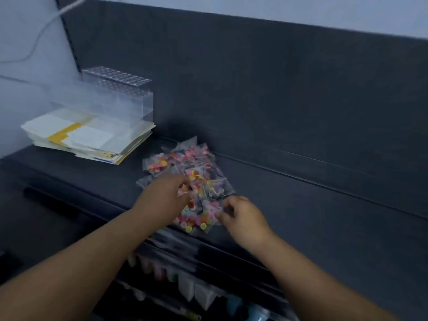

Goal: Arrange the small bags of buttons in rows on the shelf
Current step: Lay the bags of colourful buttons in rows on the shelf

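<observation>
Since the bags lay in one slippery heap by the front edge of the shelf, none yet in rows, a tug on one could have dragged its neighbours over the lip onto the lower rack. The right hand pinched the nearest bag's corner. The left hand curled into the heap. Whether it gripped a bag could not be told, since blur and its own knuckles hid the fingertips. The number of bags was unreadable.

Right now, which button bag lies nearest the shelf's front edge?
The bag of yellow-green and orange buttons between the left hand and right hand; other bags pile further back.
</observation>
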